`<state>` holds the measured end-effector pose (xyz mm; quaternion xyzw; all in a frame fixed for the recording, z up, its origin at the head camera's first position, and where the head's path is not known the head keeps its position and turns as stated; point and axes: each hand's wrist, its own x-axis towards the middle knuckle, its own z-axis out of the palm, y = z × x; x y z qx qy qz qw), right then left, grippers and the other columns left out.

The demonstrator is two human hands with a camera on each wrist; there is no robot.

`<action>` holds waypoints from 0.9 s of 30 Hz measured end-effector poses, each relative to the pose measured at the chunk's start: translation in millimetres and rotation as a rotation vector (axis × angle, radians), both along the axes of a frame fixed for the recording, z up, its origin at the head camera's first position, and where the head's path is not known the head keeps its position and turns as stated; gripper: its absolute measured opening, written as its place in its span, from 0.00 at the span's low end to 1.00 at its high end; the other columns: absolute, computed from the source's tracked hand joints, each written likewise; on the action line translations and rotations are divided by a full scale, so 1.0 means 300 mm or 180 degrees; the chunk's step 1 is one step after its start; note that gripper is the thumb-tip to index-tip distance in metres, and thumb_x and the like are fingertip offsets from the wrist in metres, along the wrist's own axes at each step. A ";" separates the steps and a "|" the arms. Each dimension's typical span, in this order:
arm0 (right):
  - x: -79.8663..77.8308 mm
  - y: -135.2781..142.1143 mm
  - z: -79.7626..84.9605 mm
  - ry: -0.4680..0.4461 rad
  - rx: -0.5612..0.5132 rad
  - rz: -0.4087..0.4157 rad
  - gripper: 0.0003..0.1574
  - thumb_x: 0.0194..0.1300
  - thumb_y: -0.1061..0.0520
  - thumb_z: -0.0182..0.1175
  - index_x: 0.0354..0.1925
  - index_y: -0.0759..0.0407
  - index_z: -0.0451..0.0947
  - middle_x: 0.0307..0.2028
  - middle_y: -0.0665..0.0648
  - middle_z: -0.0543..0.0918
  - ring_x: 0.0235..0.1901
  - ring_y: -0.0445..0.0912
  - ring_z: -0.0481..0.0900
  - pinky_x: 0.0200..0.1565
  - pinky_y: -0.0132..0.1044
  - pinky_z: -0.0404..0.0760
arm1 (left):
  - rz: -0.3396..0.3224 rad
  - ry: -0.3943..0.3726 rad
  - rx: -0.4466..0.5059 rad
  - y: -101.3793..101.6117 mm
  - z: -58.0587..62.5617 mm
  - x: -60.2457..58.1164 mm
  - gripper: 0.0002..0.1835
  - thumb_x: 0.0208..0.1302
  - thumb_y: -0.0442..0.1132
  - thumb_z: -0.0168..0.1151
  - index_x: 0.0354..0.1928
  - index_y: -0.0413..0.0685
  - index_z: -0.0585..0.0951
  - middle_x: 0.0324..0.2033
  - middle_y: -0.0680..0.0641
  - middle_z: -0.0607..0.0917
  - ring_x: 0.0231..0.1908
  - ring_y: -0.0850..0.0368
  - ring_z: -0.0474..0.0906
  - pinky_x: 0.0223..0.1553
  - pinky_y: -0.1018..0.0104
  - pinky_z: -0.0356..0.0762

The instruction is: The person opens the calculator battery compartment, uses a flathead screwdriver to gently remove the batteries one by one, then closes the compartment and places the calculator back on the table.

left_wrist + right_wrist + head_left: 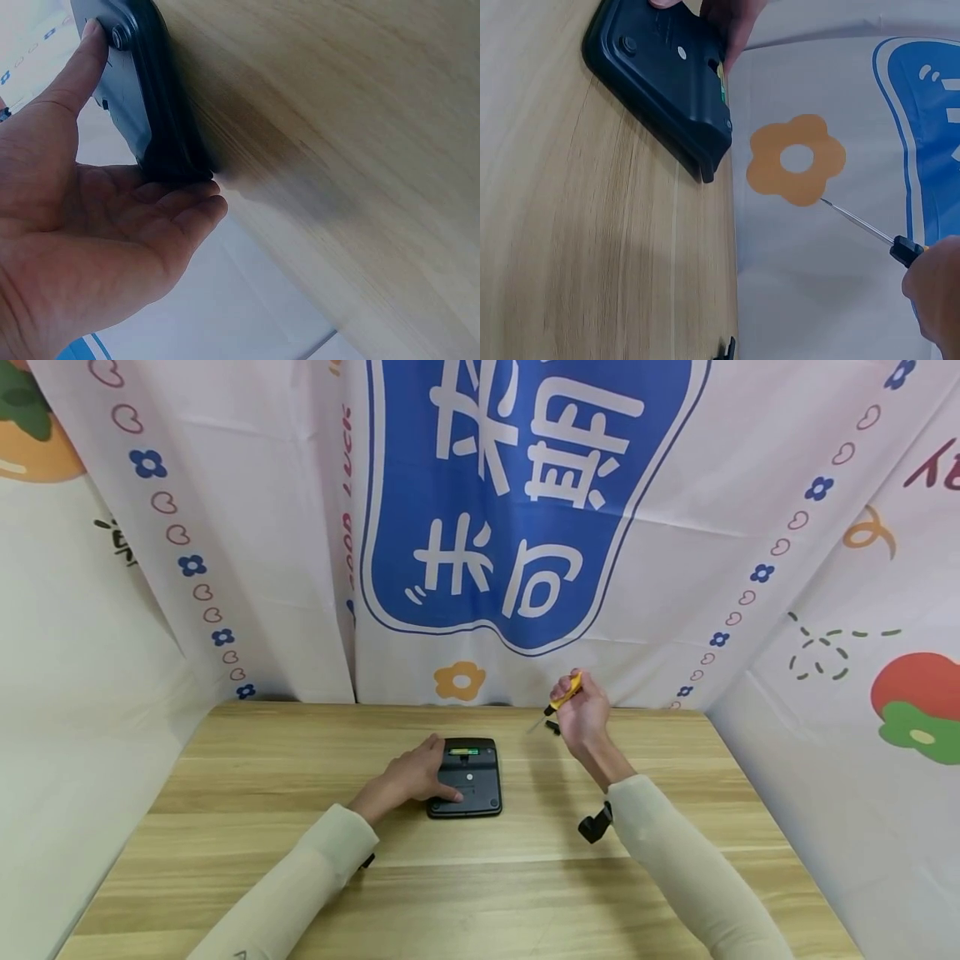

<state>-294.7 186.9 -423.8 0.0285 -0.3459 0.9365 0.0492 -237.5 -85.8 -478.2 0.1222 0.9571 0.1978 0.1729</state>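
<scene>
A black calculator-like device lies face down on the wooden table, its battery slot uncovered. Inside the slot sits a green and yellow battery. My left hand grips the device by its left side; in the left wrist view the thumb presses the back while the fingers reach round the edge. Raised above the table to the right, my right hand holds a screwdriver with a yellow and black handle. Its thin metal shaft points down and left, apart from the device.
A small black piece lies on the table near the back edge, below the right hand. Printed white cloth hangs behind the table and at both sides. Each wrist carries a black strap mount.
</scene>
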 end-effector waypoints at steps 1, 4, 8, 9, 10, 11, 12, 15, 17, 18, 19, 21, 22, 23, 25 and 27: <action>0.001 -0.008 0.000 -0.0005 -0.0005 -0.0002 0.22 0.89 0.53 0.32 0.39 0.58 0.67 0.28 0.54 0.67 0.29 0.46 0.63 0.38 0.35 0.65 | 0.0003 0.0006 0.0002 -0.001 0.001 0.000 0.61 0.61 0.59 0.79 0.82 0.31 0.55 0.82 0.32 0.54 0.77 0.33 0.63 0.71 0.35 0.69; 0.001 -0.030 0.001 -0.0012 -0.0012 -0.0015 0.22 0.89 0.53 0.31 0.39 0.58 0.66 0.28 0.53 0.67 0.29 0.45 0.64 0.37 0.34 0.66 | 0.0007 0.0021 -0.0003 -0.002 0.005 0.002 0.61 0.61 0.59 0.79 0.81 0.31 0.55 0.82 0.32 0.55 0.76 0.32 0.64 0.70 0.35 0.70; 0.002 -0.056 -0.001 -0.0027 -0.0029 -0.0034 0.22 0.89 0.54 0.31 0.39 0.58 0.66 0.27 0.53 0.67 0.29 0.45 0.63 0.36 0.34 0.66 | 0.0022 0.0000 -0.0009 -0.001 0.010 0.005 0.61 0.62 0.58 0.78 0.82 0.31 0.55 0.82 0.32 0.54 0.76 0.33 0.63 0.70 0.35 0.69; 0.003 -0.062 -0.001 -0.0030 -0.0026 -0.0039 0.22 0.89 0.54 0.30 0.39 0.58 0.66 0.27 0.53 0.67 0.29 0.45 0.63 0.36 0.34 0.66 | 0.0023 -0.0006 -0.0006 -0.001 0.011 0.006 0.61 0.62 0.58 0.78 0.82 0.31 0.54 0.82 0.32 0.54 0.76 0.32 0.63 0.71 0.35 0.68; 0.004 -0.068 -0.002 -0.0030 -0.0020 -0.0041 0.22 0.89 0.53 0.31 0.39 0.58 0.66 0.27 0.53 0.67 0.29 0.45 0.63 0.36 0.34 0.66 | 0.0026 -0.0013 -0.0002 -0.001 0.010 0.006 0.61 0.62 0.58 0.78 0.82 0.31 0.54 0.82 0.32 0.54 0.77 0.33 0.62 0.71 0.35 0.68; 0.005 -0.074 -0.002 -0.0030 -0.0007 -0.0037 0.22 0.89 0.53 0.30 0.39 0.57 0.65 0.28 0.53 0.66 0.29 0.45 0.63 0.36 0.34 0.66 | 0.0028 -0.0024 0.0000 0.000 0.009 0.006 0.61 0.62 0.58 0.78 0.82 0.32 0.54 0.82 0.33 0.54 0.77 0.33 0.62 0.71 0.35 0.67; 0.005 -0.080 -0.003 -0.0030 -0.0007 -0.0039 0.22 0.89 0.54 0.31 0.39 0.57 0.66 0.27 0.52 0.66 0.29 0.44 0.63 0.36 0.34 0.66 | 0.0028 -0.0029 0.0001 0.001 0.009 0.005 0.61 0.62 0.58 0.78 0.82 0.32 0.54 0.82 0.33 0.54 0.77 0.33 0.62 0.72 0.34 0.67; 0.008 -0.097 -0.007 -0.0029 0.0013 -0.0034 0.21 0.89 0.53 0.31 0.39 0.57 0.66 0.28 0.52 0.66 0.29 0.44 0.63 0.37 0.33 0.66 | 0.0019 -0.0021 0.0030 0.002 -0.003 0.002 0.61 0.61 0.59 0.78 0.82 0.31 0.54 0.82 0.33 0.54 0.77 0.32 0.62 0.71 0.34 0.67; 0.011 -0.109 -0.011 -0.0017 0.0025 -0.0026 0.21 0.89 0.54 0.31 0.39 0.57 0.66 0.27 0.53 0.67 0.29 0.45 0.63 0.37 0.33 0.66 | 0.0021 -0.0027 0.0048 0.002 -0.005 0.002 0.61 0.61 0.59 0.78 0.82 0.31 0.54 0.82 0.33 0.54 0.77 0.32 0.62 0.71 0.35 0.68; 0.012 -0.114 -0.013 -0.0006 0.0031 -0.0026 0.21 0.89 0.54 0.31 0.39 0.57 0.66 0.27 0.53 0.67 0.29 0.45 0.63 0.37 0.34 0.67 | 0.0024 -0.0027 0.0056 0.001 -0.006 0.003 0.61 0.61 0.59 0.78 0.82 0.31 0.54 0.82 0.33 0.54 0.77 0.32 0.62 0.71 0.35 0.68; 0.015 -0.120 -0.015 0.0012 0.0054 -0.0024 0.21 0.89 0.54 0.32 0.39 0.57 0.66 0.28 0.53 0.67 0.29 0.45 0.63 0.37 0.34 0.67 | 0.0020 -0.0019 0.0058 0.000 -0.007 0.003 0.61 0.61 0.58 0.78 0.82 0.31 0.54 0.82 0.32 0.54 0.76 0.32 0.63 0.71 0.35 0.68; 0.019 -0.131 -0.019 0.0049 0.0120 -0.0027 0.20 0.89 0.53 0.32 0.40 0.58 0.66 0.28 0.53 0.67 0.30 0.45 0.63 0.38 0.34 0.67 | 0.0023 -0.0024 0.0053 -0.002 -0.002 0.005 0.61 0.62 0.58 0.78 0.82 0.31 0.54 0.82 0.32 0.54 0.76 0.32 0.62 0.71 0.35 0.68; 0.021 -0.136 -0.021 0.0067 0.0147 -0.0033 0.20 0.89 0.53 0.32 0.40 0.58 0.66 0.28 0.53 0.67 0.30 0.45 0.63 0.38 0.34 0.67 | 0.0021 -0.0021 0.0051 -0.002 -0.002 0.005 0.61 0.62 0.58 0.78 0.82 0.31 0.54 0.82 0.32 0.54 0.76 0.32 0.63 0.71 0.34 0.68; 0.022 -0.141 -0.023 0.0082 0.0168 -0.0033 0.20 0.89 0.53 0.33 0.41 0.58 0.66 0.28 0.53 0.67 0.30 0.45 0.63 0.38 0.34 0.67 | 0.0018 -0.0016 0.0048 -0.003 -0.001 0.005 0.61 0.62 0.58 0.78 0.82 0.31 0.54 0.82 0.32 0.54 0.76 0.32 0.63 0.71 0.34 0.68; 0.025 -0.151 -0.028 0.0101 0.0215 -0.0035 0.20 0.89 0.53 0.32 0.41 0.58 0.66 0.29 0.53 0.67 0.30 0.45 0.63 0.38 0.34 0.67 | 0.0007 -0.0001 0.0041 -0.003 -0.001 0.005 0.61 0.62 0.58 0.79 0.82 0.31 0.54 0.82 0.32 0.54 0.76 0.32 0.63 0.70 0.34 0.69; 0.025 -0.161 -0.034 0.0095 0.0215 -0.0037 0.20 0.89 0.54 0.32 0.41 0.58 0.66 0.28 0.52 0.66 0.30 0.45 0.63 0.38 0.34 0.67 | 0.0003 -0.0003 0.0054 -0.002 -0.001 0.004 0.61 0.61 0.58 0.79 0.82 0.31 0.54 0.82 0.33 0.54 0.76 0.32 0.63 0.70 0.34 0.69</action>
